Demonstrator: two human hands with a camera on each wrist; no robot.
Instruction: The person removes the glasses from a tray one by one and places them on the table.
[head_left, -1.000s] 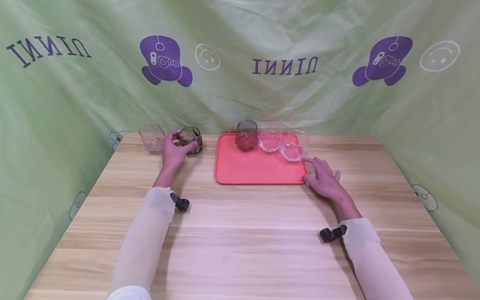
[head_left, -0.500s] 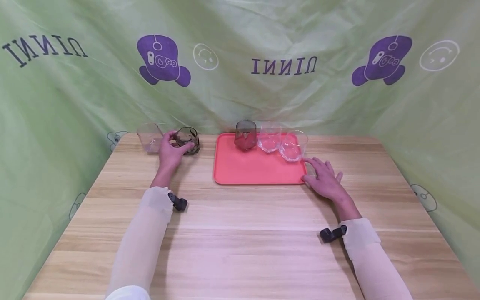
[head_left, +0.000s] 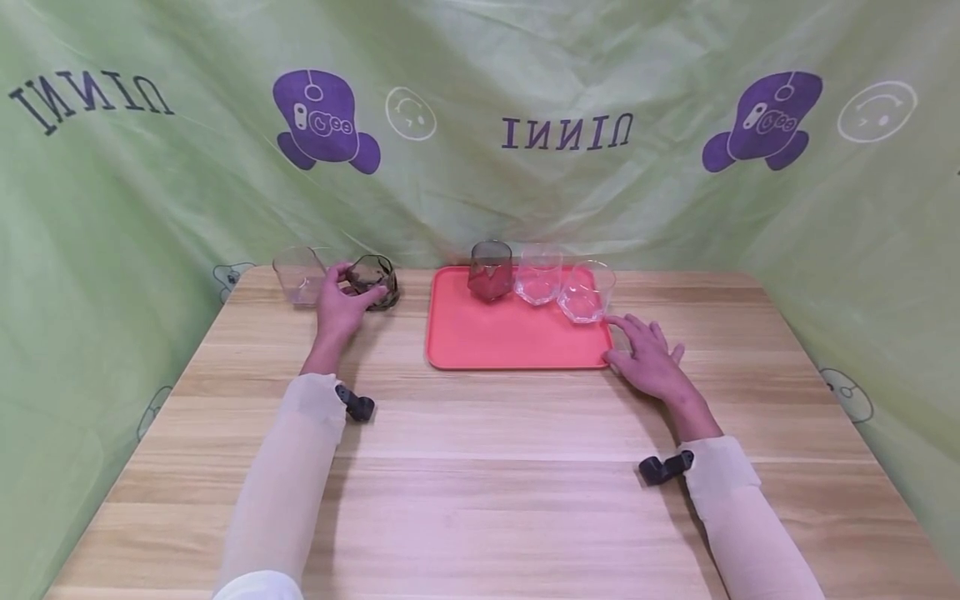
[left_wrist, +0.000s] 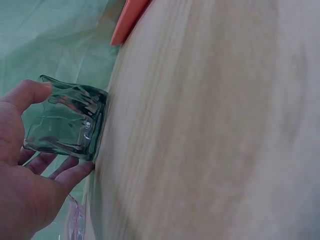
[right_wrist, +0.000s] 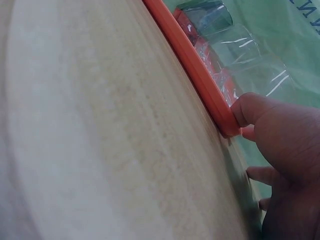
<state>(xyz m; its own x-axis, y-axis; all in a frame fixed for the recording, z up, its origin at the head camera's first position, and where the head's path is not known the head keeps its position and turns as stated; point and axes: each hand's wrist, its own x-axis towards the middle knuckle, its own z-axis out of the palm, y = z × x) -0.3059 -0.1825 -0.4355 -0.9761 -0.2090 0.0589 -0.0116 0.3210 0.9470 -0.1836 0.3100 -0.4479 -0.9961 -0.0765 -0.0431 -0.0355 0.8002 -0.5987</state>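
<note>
You have the left grip (head_left: pixel 341 310) closed round the smoked glass (left_wrist: pixel 70 122), roughly upright, left of the red tray (head_left: pixel 517 348) with bench (head_left: pixel 465 483) between, while your farther right grip (head_left: pixel 648 360), fingers loosely spread, touches the tray's right edge.

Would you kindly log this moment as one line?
left hand: holds dark glass | right hand: touches red tray | on tray: second dark glass, two clear glasses

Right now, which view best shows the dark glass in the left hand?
Left wrist: the dark glass shows large, mostly uncovered by the left hand. Head shows it small, partly behind the hand. Right wrist doesn't show it.
</note>
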